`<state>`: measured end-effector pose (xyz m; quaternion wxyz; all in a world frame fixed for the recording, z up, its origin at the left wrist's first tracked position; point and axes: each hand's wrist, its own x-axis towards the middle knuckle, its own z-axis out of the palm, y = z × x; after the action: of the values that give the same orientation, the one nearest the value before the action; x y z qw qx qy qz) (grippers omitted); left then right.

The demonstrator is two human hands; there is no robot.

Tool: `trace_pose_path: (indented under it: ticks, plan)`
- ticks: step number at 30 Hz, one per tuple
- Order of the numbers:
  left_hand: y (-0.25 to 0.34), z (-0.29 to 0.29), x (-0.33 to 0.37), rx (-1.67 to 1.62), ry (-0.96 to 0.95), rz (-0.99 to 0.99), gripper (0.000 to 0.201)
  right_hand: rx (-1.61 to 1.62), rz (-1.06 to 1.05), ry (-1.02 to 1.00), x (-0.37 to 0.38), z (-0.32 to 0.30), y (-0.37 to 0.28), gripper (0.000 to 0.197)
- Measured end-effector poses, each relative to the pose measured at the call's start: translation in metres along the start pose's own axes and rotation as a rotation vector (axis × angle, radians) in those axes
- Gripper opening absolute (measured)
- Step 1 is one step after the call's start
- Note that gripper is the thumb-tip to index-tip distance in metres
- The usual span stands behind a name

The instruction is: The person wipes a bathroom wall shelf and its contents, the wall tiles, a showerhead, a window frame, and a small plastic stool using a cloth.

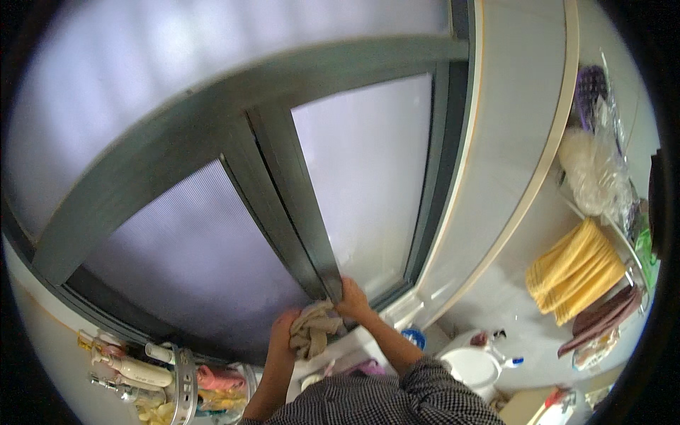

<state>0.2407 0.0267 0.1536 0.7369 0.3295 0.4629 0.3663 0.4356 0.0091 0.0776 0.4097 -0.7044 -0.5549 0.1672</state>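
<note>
A crumpled beige cloth point(314, 330) is in my left hand point(283, 327), low in front of the window's left pane. My right hand point(352, 300) grips the lower end of the dark grey upright sash frame point(301, 205), just right of the cloth. The fingers of that hand are partly hidden by the frame. On either side of the upright are a ribbed frosted pane point(191, 248) and a smoother pale pane point(375, 163). Both my forearms come up from the lower edge, the right one in a checked sleeve point(439, 389).
At lower left a metal rack point(185, 386) holds several bottles, including a cream pump bottle point(142, 370). On the right wall hang a yellow towel point(577, 273) and a brown-red cloth point(602, 322). A white washbasin point(473, 367) and a blue round object point(414, 338) sit below, beside the pale sill point(354, 348).
</note>
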Motion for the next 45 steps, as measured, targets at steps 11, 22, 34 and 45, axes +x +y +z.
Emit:
trace_pose_path:
  ticks: [11, 22, 34, 45]
  plan:
    - [0.014, 0.037, 0.000, -0.067, 0.011, 0.025, 0.018, -0.055, -0.133, -0.119, 0.033, -0.009, 0.051, 0.050]
    - [-0.014, 0.025, 0.038, -0.082, 0.015, -0.020, 0.020, -0.164, -0.263, 0.055, 0.033, -0.018, 0.031, 0.068]
    - [0.109, 0.019, -0.049, -0.312, -0.179, 0.490, 0.023, -0.264, 0.039, 0.091, 0.049, -0.035, 0.046, 0.075]
    - [0.376, 0.053, -0.169, 0.143, 1.008, 2.228, 0.043, 0.008, 0.113, 0.665, 0.037, -0.084, 0.065, 0.059]
